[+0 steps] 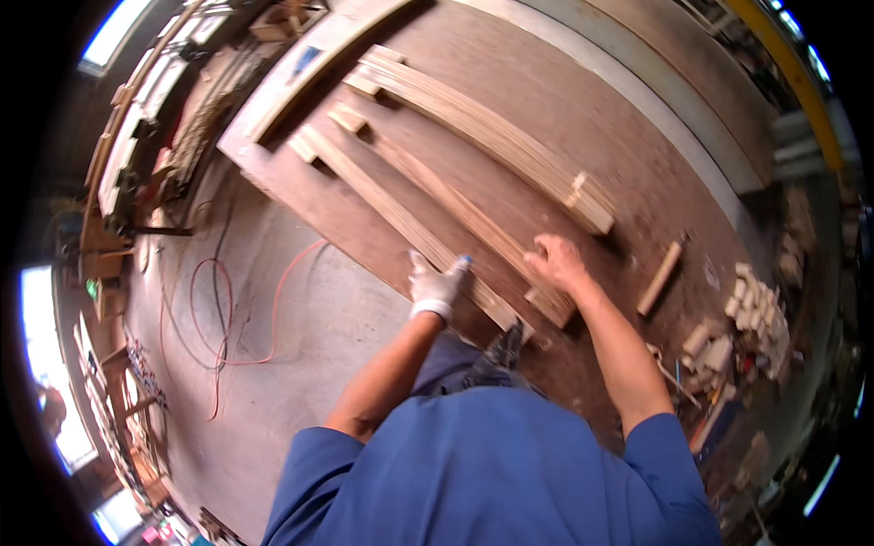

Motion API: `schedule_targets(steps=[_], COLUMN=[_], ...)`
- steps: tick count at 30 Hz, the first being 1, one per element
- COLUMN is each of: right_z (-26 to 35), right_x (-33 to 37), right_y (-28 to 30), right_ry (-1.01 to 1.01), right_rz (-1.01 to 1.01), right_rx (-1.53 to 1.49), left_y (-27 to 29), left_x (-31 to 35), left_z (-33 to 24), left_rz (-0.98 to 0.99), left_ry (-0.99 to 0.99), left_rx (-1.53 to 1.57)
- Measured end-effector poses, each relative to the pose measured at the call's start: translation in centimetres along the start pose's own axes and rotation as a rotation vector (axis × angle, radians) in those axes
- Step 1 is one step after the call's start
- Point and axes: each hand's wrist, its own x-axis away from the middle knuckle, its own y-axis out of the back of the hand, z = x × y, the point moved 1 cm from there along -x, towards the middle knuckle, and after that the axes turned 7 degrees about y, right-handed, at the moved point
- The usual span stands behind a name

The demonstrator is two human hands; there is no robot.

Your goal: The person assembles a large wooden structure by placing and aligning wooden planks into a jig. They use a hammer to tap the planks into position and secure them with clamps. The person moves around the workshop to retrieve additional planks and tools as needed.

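Two long wooden strips lie slantwise on the brown tabletop in front of me. My left hand [435, 289], in a white glove with a spot of blue at one fingertip, straddles the left strip [378, 202], thumb at one edge and fingers at the other. My bare right hand [560, 264] has its fingers curled at the right edge of the middle strip [455, 202], close to its near end. Small wood blocks sit at the far ends of the strips, including one block [348, 118] by the middle strip. Part of each grip is hidden.
Farther right lies a thick stack of strips [492, 123] with blocks at its ends. A short wooden rod [660, 278] and a heap of small offcuts [756, 305] are on the right. A curved wooden piece [319, 73] stands far left. A red hose [275, 338] loops across the floor.
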Motion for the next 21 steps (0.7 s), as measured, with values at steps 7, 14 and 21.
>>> schedule_targets(steps=[7, 14, 21], right_z=[-4.5, -2.3, -2.8], right_x=[10.2, 14.7, 13.2], right_y=[1.2, -4.6, -3.6], right_ry=[-0.257, -0.195, -0.136], right_rz=[-0.07, -0.168, -0.157], right_rx=[-0.065, 0.095, -0.064], left_y=[0.2, 0.2, 0.5], left_x=[-0.1, 0.1, 0.5], left_z=[0.0, -0.6, -1.0], left_rz=[0.001, -0.023, 0.012], left_ry=[-0.073, -0.054, -0.05], left_rx=[-0.063, -0.093, -0.107])
